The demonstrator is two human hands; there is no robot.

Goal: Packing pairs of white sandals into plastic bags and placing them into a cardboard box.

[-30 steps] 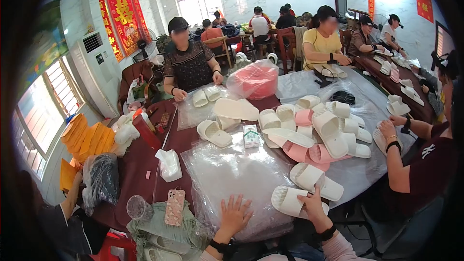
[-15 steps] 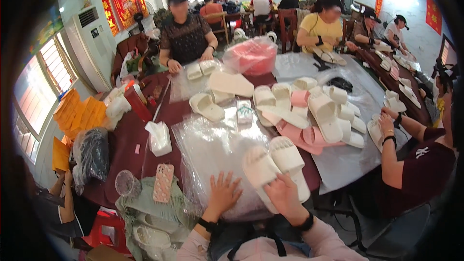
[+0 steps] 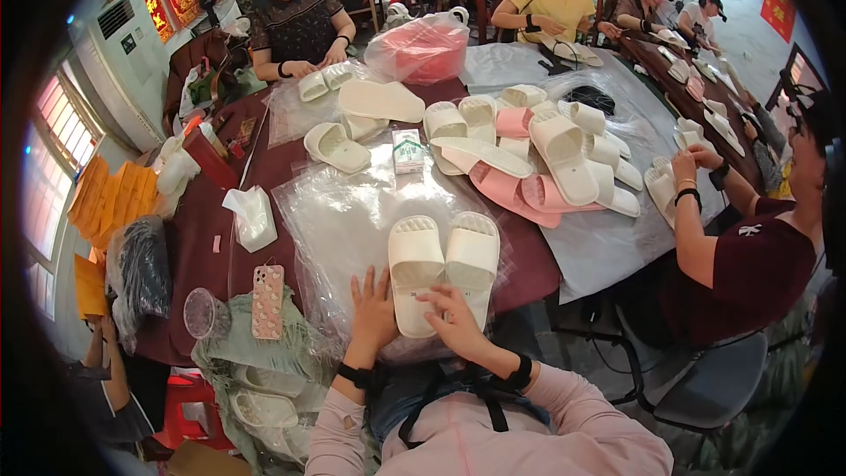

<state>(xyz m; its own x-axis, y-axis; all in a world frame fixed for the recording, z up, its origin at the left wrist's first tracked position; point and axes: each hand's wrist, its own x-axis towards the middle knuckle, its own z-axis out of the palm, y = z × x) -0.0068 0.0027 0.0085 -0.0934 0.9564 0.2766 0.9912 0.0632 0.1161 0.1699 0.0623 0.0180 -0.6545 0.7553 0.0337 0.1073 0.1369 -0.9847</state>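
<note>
Two white slippers lie side by side on a stack of clear plastic bags (image 3: 344, 211) near the table's front edge. My right hand (image 3: 456, 317) rests on the heel ends of the left slipper (image 3: 414, 263) and the right slipper (image 3: 471, 256), fingers curled over them. My left hand (image 3: 374, 310) lies flat on the plastic just left of the pair, fingers spread.
A heap of white and pink slippers (image 3: 529, 154) fills the table's middle. A phone (image 3: 268, 301), a clear cup (image 3: 202, 311) and tissue (image 3: 251, 214) lie to my left. Seated people work opposite and on the right (image 3: 749, 256). A pink bag (image 3: 421, 46) stands far back.
The pair of slippers swung from lying angled at my right to straight, side by side in front of me. My left hand stayed on the plastic.
</note>
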